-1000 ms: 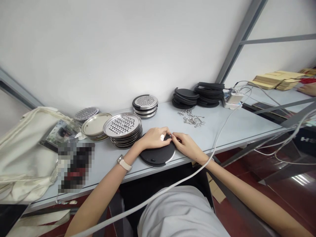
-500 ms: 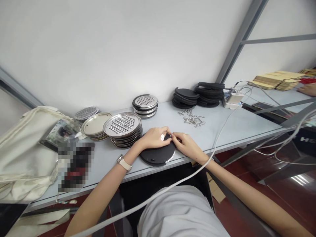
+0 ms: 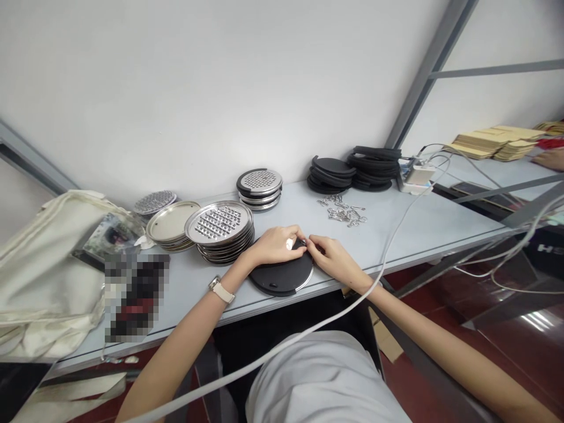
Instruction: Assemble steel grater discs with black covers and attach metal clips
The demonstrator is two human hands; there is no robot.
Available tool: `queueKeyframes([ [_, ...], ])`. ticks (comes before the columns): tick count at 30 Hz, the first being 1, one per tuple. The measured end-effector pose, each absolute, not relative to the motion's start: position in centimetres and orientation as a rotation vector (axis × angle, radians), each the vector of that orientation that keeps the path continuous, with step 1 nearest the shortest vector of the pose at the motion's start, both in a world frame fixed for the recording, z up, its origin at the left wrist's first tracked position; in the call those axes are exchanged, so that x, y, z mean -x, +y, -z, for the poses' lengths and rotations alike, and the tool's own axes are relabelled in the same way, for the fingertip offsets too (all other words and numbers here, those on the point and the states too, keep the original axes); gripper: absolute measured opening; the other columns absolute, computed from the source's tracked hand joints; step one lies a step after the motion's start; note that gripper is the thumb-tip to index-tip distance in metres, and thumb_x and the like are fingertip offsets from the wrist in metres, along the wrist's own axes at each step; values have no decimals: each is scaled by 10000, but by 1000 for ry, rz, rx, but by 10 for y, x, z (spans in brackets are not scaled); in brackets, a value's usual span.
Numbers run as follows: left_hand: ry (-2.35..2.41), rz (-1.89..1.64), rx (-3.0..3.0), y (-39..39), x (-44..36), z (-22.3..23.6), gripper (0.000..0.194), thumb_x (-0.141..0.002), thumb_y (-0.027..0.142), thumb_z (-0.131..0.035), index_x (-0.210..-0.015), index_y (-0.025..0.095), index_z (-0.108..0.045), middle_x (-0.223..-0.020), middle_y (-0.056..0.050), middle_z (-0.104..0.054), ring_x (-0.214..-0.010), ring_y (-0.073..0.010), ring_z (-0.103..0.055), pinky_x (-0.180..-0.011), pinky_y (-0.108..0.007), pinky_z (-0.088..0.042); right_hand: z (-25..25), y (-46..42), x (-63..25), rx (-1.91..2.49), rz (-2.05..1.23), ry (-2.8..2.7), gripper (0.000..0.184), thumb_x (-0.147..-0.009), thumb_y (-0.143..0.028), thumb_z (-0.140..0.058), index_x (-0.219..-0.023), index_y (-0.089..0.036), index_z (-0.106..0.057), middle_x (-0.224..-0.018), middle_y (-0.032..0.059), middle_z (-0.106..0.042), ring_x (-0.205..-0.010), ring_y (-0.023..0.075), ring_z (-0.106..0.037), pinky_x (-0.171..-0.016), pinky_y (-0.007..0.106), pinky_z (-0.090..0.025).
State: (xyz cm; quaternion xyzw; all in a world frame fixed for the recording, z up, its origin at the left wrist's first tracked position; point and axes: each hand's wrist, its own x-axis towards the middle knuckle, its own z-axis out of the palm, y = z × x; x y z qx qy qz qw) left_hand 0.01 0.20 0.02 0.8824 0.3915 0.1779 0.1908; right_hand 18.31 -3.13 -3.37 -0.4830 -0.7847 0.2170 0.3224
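Observation:
A black round disc (image 3: pixel 279 276) with a shiny metal rim on its right lies flat at the table's front edge. My left hand (image 3: pixel 278 245) rests over its far side, thumb low on the disc and fingers bent toward its far right edge. There my right hand (image 3: pixel 328 254) meets it, thumb and index finger pinched together. A tiny metallic glint shows between the fingertips, too small to name. Just left of the disc stands a stack of round metal graters (image 3: pixel 219 224). Small metal clips (image 3: pixel 346 216) lie scattered beyond my right hand.
Plain round metal plates (image 3: pixel 173 222) and a shorter grater stack (image 3: pixel 259 181) stand near the wall. Black discs (image 3: pixel 331 170) and black rings (image 3: pixel 374 167) are piled at the back. A white cable (image 3: pixel 304 333) crosses in front of me. Another person's hand (image 3: pixel 550 158) shows far right.
Almost nothing differs. Both hands stay at the disc's far right edge, with only a very slight shift of the fingers.

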Motion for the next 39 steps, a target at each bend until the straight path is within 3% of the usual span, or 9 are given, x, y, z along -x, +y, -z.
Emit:
queueKeyframes([
  [30,1134,-479,-2440,1,-2,-2,243,-792,373,-588,-988,232,-619,-876,11,-684,-797,-172,-635,-692,-261,-457,35,-30,-183,1253,-531,-2082,304,-936,-258,-377,-638,-201,-398,-577,-19,-511,-538,121,-468,-557,250,-299],
  [39,1106,-525,-2415,3,0,0,218,-789,384,-610,-937,224,-603,-863,25,-678,-795,-156,-629,-666,-242,-440,33,-32,-183,1263,-533,-2030,296,-942,-282,-387,-656,-205,-371,-561,-32,-452,-517,114,-422,-540,247,-286],
])
